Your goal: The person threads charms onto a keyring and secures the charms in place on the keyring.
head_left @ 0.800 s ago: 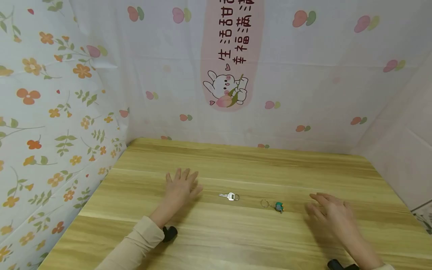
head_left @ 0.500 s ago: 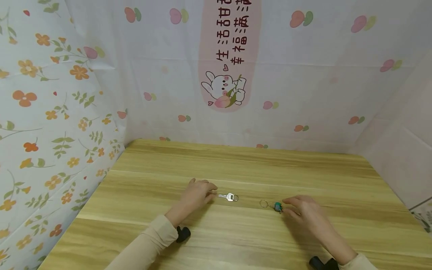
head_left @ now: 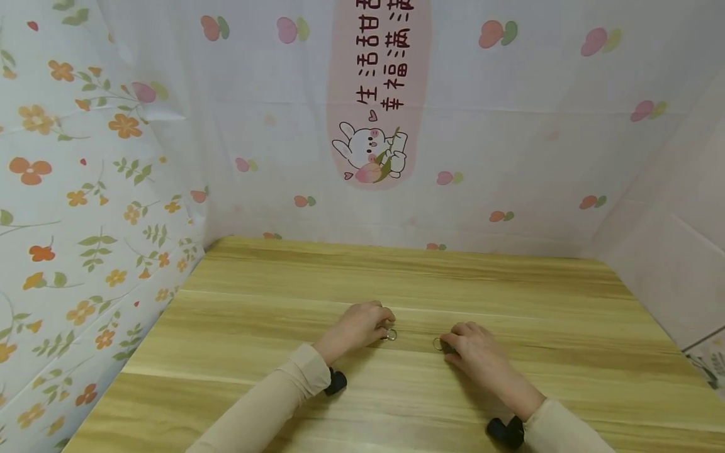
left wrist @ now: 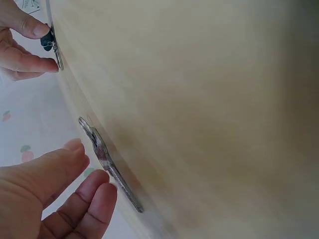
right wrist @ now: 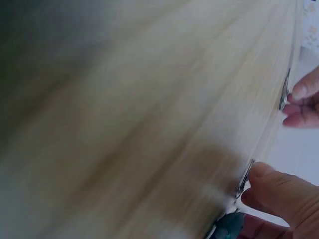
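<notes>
A silver key (left wrist: 102, 152) with a small split ring lies on the wooden table. My left hand (head_left: 359, 327) is over it, thumb and fingertips close beside the key but apart from each other; from the head only the ring end (head_left: 391, 335) shows. To the right, a keychain with a metal ring (head_left: 437, 343) and a teal charm (right wrist: 229, 225) lies on the table. My right hand (head_left: 478, 352) reaches over it from the right. Its thumb and fingers straddle the keychain with a gap between them, fingertips right at the charm and ring, hiding most of the charm from above.
The wooden table (head_left: 362, 277) spans the view, backed by a white printed curtain (head_left: 272, 126) and a flowered cloth (head_left: 107, 220) on the left. Black wrist cameras (head_left: 506, 432) sit under both forearms in beige sleeves (head_left: 272, 396).
Both hands have moved inward, the left rightward over the key, the right leftward over the keychain. The spread left fingers have curved. Key and keychain stay in place while the head view shifts slightly.
</notes>
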Demonstrator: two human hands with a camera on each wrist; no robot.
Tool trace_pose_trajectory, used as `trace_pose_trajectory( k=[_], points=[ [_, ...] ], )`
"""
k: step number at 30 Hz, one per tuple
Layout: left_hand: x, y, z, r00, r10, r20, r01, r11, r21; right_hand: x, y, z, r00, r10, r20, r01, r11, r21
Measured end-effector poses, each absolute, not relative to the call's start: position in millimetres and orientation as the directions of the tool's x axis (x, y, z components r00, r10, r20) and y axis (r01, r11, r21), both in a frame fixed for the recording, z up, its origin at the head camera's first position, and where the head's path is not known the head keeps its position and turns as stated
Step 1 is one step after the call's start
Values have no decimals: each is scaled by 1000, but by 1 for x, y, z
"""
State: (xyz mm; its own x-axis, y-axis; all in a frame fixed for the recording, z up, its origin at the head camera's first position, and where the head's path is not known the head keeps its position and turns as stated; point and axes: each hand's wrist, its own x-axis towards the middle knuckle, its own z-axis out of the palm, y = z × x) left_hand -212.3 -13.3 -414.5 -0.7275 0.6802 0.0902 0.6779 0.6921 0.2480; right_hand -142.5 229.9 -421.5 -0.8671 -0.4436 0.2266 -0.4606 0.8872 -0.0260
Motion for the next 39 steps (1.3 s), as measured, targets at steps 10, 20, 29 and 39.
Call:
trace_pose_trajectory(
  k=[10,20,29,39],
  points=[
    [-223,8,-410,-705,708,-34,692,698,183,-145,217,-422,-860,-472,195,-472,880,48],
    [-221,14,-404,-711,701,-64,689,712,137,-147,220,-428,-832,-452,323,-490,871,-43],
    [-216,8,-409,-787,616,-33,528,701,479,-147,228,-422,-923,-331,197,-381,707,-596],
    [-206,7,-398,-803,594,48,482,598,641,-141,218,-418,-929,-289,231,-356,533,-767]
  ],
)
